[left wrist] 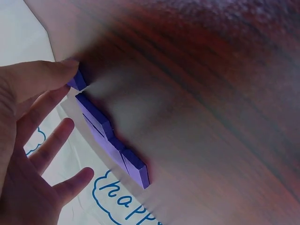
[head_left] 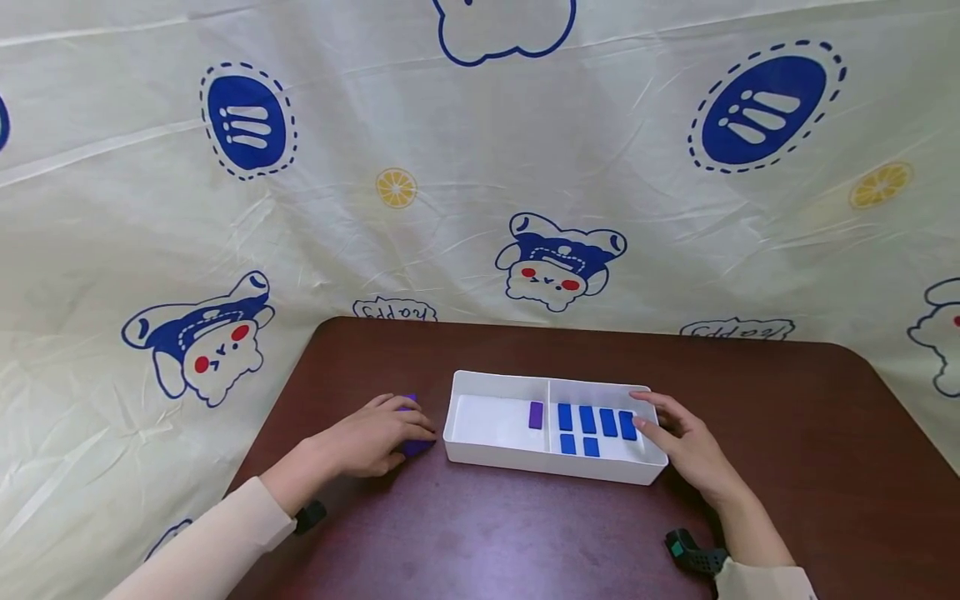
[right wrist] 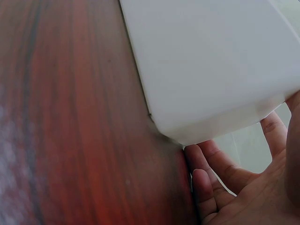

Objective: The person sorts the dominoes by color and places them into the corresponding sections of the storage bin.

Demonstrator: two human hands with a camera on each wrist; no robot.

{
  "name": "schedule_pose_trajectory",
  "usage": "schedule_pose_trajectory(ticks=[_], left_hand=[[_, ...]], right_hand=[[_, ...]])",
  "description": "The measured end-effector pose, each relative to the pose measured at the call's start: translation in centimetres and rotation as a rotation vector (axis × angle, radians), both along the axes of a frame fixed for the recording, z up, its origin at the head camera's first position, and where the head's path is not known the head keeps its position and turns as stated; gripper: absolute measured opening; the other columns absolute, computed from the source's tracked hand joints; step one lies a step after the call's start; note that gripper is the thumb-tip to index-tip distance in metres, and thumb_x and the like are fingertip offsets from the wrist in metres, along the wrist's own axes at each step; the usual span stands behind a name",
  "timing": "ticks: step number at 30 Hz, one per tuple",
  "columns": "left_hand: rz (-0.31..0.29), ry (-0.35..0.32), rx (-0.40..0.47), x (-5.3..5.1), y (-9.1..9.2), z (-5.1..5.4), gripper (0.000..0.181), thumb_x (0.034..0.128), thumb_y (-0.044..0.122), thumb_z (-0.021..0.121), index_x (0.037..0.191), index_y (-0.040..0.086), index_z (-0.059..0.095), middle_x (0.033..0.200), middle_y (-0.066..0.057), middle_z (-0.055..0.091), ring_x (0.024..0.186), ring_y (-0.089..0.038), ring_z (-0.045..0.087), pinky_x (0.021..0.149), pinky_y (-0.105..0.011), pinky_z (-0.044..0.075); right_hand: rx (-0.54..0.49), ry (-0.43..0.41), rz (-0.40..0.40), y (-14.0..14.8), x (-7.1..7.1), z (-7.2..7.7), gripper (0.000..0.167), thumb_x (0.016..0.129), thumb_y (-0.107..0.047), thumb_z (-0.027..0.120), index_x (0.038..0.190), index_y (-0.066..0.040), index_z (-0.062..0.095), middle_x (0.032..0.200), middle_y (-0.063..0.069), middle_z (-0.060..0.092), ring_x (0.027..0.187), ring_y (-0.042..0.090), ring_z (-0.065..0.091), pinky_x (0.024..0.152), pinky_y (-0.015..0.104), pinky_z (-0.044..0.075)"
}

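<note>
My left hand (head_left: 378,435) is left of the white tray (head_left: 525,466); in the left wrist view its thumb and index finger (left wrist: 42,93) pinch a purple block (left wrist: 78,82). Several more purple blocks (left wrist: 112,144) lie close together on the table beside it, mostly hidden under the hand in the head view. My right hand (head_left: 693,454) grips the tray's right end, thumb over the wall near a blue block (head_left: 627,425). From the right wrist, other fingers (right wrist: 225,168) show at the outside of the tray (right wrist: 211,70).
The tray has two compartments: one purple block (head_left: 536,415) lies in the left, several blue blocks (head_left: 587,420) stand in rows in the right. The brown table (head_left: 480,533) ends at a printed white sheet (head_left: 450,250) behind. A dark watch (head_left: 693,554) is on the right wrist.
</note>
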State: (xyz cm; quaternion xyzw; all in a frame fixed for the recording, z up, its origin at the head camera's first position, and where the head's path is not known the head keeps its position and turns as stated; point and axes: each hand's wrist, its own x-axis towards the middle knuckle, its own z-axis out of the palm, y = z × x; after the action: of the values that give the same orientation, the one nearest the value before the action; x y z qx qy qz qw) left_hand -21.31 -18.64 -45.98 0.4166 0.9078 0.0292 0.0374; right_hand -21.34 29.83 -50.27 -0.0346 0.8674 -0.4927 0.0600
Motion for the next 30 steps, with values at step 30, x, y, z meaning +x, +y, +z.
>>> schedule_pose_trajectory(ticks=[30], left_hand=[[0.055,0.076,0.020,-0.23,0.23,0.91,0.041,0.0858,0.041,0.083,0.121,0.021,0.076,0.118,0.006,0.071,0.124,-0.022,0.059,0.114,-0.056,0.039]], right_hand=[[0.002,0.008,0.001,0.07,0.10,-0.03,0.056,0.104,-0.043,0.061,0.154,-0.021,0.048,0.166,0.019,0.033,0.137,0.044,0.043,0.105,0.069,0.036]])
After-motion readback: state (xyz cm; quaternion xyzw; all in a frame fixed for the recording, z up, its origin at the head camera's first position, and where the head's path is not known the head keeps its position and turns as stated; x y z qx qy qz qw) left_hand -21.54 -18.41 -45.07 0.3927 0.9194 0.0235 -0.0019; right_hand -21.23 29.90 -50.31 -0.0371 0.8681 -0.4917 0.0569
